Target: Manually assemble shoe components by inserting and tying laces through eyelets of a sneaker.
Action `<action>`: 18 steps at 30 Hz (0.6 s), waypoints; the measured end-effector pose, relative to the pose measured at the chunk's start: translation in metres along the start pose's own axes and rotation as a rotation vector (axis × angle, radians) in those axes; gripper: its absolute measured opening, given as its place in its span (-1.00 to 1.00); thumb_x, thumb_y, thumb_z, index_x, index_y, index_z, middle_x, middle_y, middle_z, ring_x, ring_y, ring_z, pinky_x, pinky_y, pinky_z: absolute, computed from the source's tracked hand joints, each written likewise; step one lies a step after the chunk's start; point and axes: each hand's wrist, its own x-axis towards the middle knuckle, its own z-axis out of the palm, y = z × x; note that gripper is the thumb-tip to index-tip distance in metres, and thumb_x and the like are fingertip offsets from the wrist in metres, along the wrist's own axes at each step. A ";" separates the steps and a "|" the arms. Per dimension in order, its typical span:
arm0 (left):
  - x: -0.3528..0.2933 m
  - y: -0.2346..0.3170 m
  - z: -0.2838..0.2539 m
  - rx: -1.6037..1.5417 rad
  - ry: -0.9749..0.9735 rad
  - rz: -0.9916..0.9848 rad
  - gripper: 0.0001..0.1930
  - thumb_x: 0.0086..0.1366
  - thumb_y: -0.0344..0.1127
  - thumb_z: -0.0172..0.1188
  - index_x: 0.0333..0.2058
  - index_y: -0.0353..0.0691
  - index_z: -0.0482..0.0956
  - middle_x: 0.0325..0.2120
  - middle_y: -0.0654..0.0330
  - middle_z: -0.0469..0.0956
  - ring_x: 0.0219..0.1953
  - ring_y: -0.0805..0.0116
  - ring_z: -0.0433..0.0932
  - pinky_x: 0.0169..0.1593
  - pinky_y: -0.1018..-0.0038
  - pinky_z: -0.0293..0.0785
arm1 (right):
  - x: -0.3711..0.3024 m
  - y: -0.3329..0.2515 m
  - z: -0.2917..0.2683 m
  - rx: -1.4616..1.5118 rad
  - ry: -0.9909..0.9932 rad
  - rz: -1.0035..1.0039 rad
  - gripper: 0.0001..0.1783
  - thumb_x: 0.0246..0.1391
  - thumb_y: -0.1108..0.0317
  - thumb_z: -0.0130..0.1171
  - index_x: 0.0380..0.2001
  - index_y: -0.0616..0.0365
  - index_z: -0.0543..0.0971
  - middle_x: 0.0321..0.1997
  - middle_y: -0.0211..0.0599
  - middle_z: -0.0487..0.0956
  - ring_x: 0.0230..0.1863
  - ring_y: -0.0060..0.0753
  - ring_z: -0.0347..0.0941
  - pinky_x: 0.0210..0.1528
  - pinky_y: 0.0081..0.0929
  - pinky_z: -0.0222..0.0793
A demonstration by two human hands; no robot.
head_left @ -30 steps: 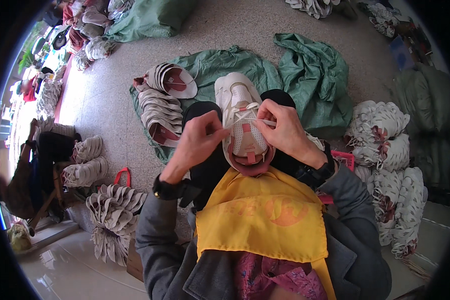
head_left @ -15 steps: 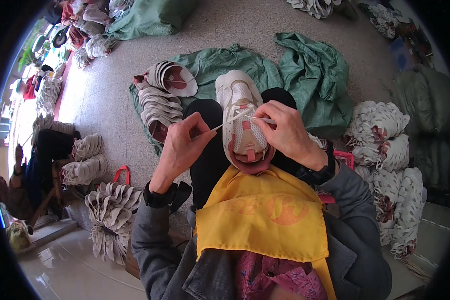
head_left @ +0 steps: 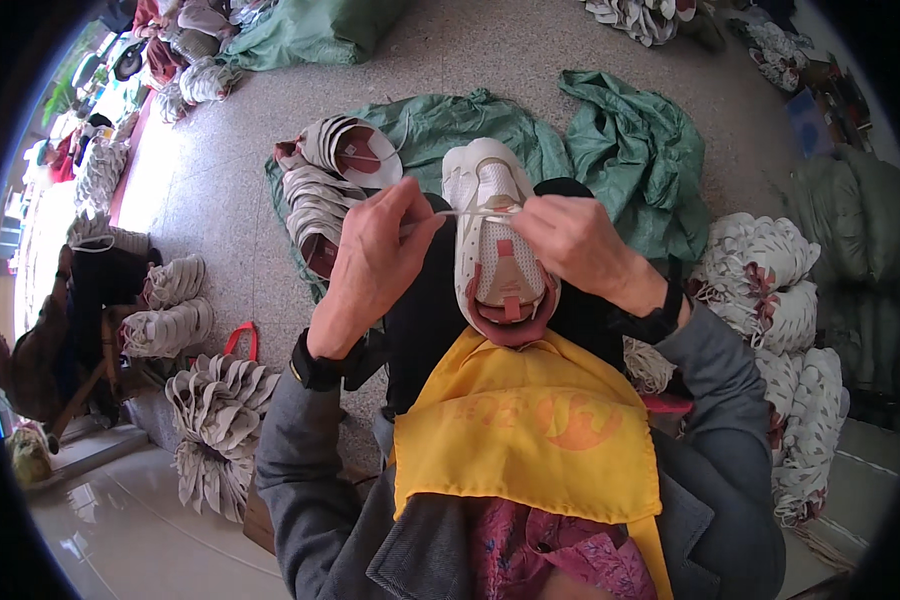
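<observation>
A white and beige sneaker [head_left: 493,262] with pink trim rests on my lap, toe pointing away from me. Across its upper part runs a white shoelace [head_left: 467,213], drawn nearly level between my two hands. My left hand [head_left: 382,250], left of the shoe, pinches one end of the lace. My right hand [head_left: 582,240] grips the other end over the shoe's right side. Both sets of fingers are closed, and they partly hide the lace ends. The sneaker's heel opening lies against the yellow apron [head_left: 520,420].
Nested shoe uppers [head_left: 315,205] lie on a green sack [head_left: 440,125] beyond my left knee. Another crumpled green sack [head_left: 635,160] is beyond my right knee. Bundled uppers [head_left: 760,255] are piled at right, more [head_left: 220,415] at left. A person's dark-clothed leg [head_left: 105,290] shows at far left.
Both hands have moved slightly away from me and spread apart. The lace, earlier slanting up from each hand to a crossing, is now pulled almost straight across the shoe.
</observation>
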 end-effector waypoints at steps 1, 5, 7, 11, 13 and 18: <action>-0.004 -0.001 -0.001 -0.001 -0.030 0.003 -0.79 0.23 -0.48 0.30 -0.40 -0.38 0.40 -0.52 0.00 0.50 -0.49 0.00 0.55 -0.40 0.25 0.44 | -0.007 0.000 0.002 -0.005 -0.018 -0.017 -0.87 -0.07 0.45 0.20 -0.43 0.15 0.46 -0.45 -0.29 0.43 -0.40 -0.24 0.54 -0.40 -0.35 0.46; -0.028 -0.015 -0.002 0.072 -0.160 0.063 -0.82 0.25 -0.53 0.29 -0.40 -0.37 0.41 -0.57 0.09 0.45 -0.56 0.23 0.47 -0.44 0.35 0.38 | -0.019 -0.005 -0.009 0.008 -0.020 0.031 -0.86 -0.07 0.47 0.22 -0.43 0.14 0.45 -0.46 -0.30 0.41 -0.42 -0.23 0.51 -0.41 -0.34 0.44; -0.037 -0.022 0.004 0.097 -0.150 0.076 -0.82 0.25 -0.55 0.27 -0.40 -0.36 0.39 -0.58 0.05 0.44 -0.56 0.12 0.46 -0.44 0.32 0.37 | -0.025 -0.007 -0.014 0.014 -0.023 0.071 -0.86 -0.08 0.48 0.22 -0.43 0.14 0.45 -0.46 -0.29 0.41 -0.42 -0.21 0.51 -0.40 -0.33 0.44; -0.046 -0.030 0.007 0.131 -0.109 0.041 -0.84 0.26 -0.56 0.22 -0.34 -0.36 0.37 -0.54 -0.02 0.47 -0.53 -0.03 0.51 -0.45 0.25 0.37 | -0.043 -0.002 -0.019 -0.006 0.002 0.137 -0.85 -0.07 0.52 0.21 -0.37 0.17 0.50 -0.45 -0.28 0.42 -0.40 -0.19 0.51 -0.39 -0.31 0.44; -0.050 -0.029 0.008 0.116 -0.094 -0.066 -0.84 0.28 -0.54 0.19 -0.30 -0.34 0.34 -0.54 -0.07 0.48 -0.49 -0.09 0.55 -0.42 0.17 0.41 | -0.051 0.000 -0.025 0.006 0.032 0.172 -0.84 -0.05 0.56 0.23 -0.34 0.19 0.53 -0.45 -0.27 0.46 -0.39 -0.17 0.52 -0.39 -0.29 0.44; -0.052 -0.029 0.002 -0.361 -0.145 -0.509 -0.94 0.42 -0.49 0.09 -0.22 -0.25 0.39 -0.50 0.17 0.56 -0.53 0.44 0.56 -0.44 0.45 0.48 | -0.076 -0.001 -0.038 0.054 0.076 0.303 -0.84 -0.01 0.62 0.31 -0.33 0.20 0.60 -0.43 -0.24 0.60 -0.36 -0.13 0.55 -0.37 -0.27 0.45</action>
